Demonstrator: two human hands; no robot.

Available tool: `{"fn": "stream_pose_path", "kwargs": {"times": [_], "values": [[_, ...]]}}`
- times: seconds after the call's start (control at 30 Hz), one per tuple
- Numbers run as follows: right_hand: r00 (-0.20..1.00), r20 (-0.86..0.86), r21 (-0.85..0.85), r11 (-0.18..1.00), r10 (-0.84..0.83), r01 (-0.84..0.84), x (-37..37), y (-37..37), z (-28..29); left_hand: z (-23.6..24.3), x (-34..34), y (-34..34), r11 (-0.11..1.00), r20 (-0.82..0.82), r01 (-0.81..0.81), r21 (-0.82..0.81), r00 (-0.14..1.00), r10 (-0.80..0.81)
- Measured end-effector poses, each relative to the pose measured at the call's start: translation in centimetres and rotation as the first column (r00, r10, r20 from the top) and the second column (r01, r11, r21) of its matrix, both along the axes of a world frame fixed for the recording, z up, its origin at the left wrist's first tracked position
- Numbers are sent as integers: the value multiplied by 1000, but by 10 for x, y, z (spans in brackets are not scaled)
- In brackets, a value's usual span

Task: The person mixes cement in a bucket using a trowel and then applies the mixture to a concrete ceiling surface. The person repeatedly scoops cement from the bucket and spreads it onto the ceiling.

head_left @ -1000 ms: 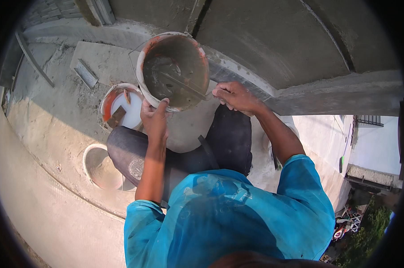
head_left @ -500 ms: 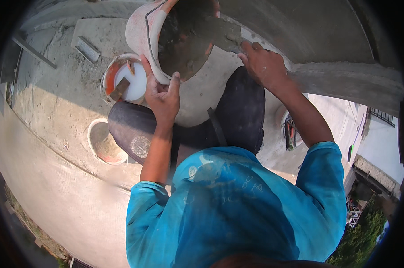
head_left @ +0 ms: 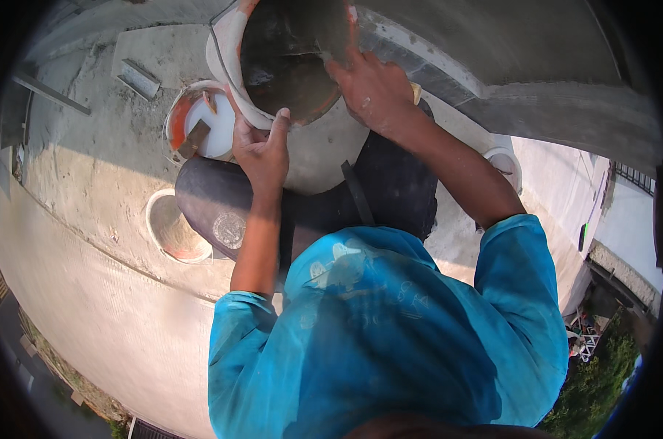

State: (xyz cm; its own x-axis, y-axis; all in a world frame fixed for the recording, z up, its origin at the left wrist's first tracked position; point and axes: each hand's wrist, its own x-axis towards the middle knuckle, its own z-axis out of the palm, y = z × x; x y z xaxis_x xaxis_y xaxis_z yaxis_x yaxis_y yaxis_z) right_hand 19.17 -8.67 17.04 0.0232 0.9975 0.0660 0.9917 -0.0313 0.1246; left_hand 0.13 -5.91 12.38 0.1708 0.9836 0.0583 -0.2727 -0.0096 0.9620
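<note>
My left hand (head_left: pixel 264 150) grips the near rim of a tilted whitish bucket (head_left: pixel 229 55), thumb up along the edge. Wet grey mortar (head_left: pixel 276 66) lies inside its orange-stained mouth. My right hand (head_left: pixel 379 91) is closed around a trowel at the bucket's right edge; the butt of the trowel's handle (head_left: pixel 417 93) shows past my wrist. Its blade is mostly hidden by the hand and the dark bucket mouth. Left of the bucket stands an orange-lined pail (head_left: pixel 177 121) of milky liquid, a brown block (head_left: pixel 194 139) leaning in it.
Another bucket (head_left: pixel 154 223) stands by my left knee, and a pale round container (head_left: pixel 503 164) sits beyond my right forearm. A metal channel piece (head_left: pixel 139 79) and a long bar (head_left: pixel 53 95) lie at far left. A grey plastered wall (head_left: pixel 522 58) rises at upper right.
My right hand has moved left with the trowel, from beside the wall to the bucket's mouth. The bucket has shifted slightly left and up, my left hand still on its rim.
</note>
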Motion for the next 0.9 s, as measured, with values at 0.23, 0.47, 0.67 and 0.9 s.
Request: {"fn": "stream_pose_path", "kwargs": {"times": [0.23,0.47,0.67,0.9], "values": [[998,-23,75,995,-64,65,19,5,10,-19,-1,1,991,-100,34,132,995,-21],[984,-62,48,984,-169,172,45,-11,55,-16,1,-4,974,-199,14,225,979,32],[965,-27,-259,935,-260,244,51,-8,49,-18,6,-8,930,-292,37,366,953,77],[967,-127,1,975,-220,222,40,2,0,-11,4,-16,957,-251,53,286,968,22]]}}
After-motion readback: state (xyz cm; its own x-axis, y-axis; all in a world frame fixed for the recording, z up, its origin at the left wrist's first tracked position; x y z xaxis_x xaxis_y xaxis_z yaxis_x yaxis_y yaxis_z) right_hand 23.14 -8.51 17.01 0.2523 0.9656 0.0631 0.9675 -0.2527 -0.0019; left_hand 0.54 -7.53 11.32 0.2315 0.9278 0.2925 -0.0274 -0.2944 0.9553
